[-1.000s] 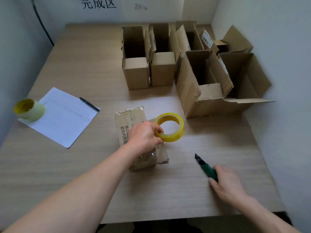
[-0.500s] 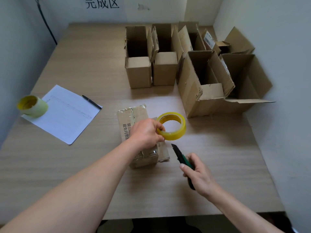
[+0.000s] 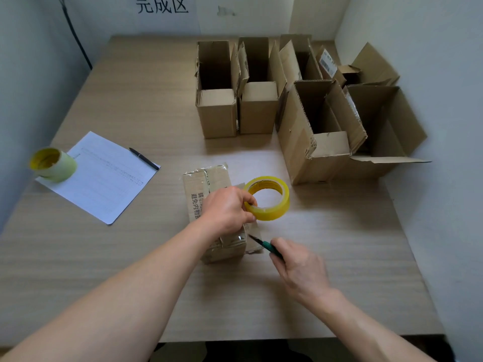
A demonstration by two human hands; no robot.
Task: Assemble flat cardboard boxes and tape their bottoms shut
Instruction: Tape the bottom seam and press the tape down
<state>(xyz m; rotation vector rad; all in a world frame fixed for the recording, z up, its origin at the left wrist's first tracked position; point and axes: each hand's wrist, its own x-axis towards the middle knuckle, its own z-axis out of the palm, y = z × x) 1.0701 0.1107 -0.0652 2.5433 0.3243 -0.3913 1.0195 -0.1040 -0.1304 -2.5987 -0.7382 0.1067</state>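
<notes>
A small cardboard box with printed characters lies bottom up in the middle of the wooden table, clear tape shining along its seam. My left hand hovers over it and grips a yellow tape roll by its near rim, the roll held just right of the box. My right hand grips a green utility knife. Its dark blade points at the box's near right corner, close under the left hand.
Several assembled open boxes stand at the back and back right, the largest one nearest. A white sheet with a black pen lies at the left, beside a second tape roll. Walls close in left, back and right.
My right hand took up the green knife near the table's front right and brought it left and forward to the box corner. The left hand kept the tape roll almost still.
</notes>
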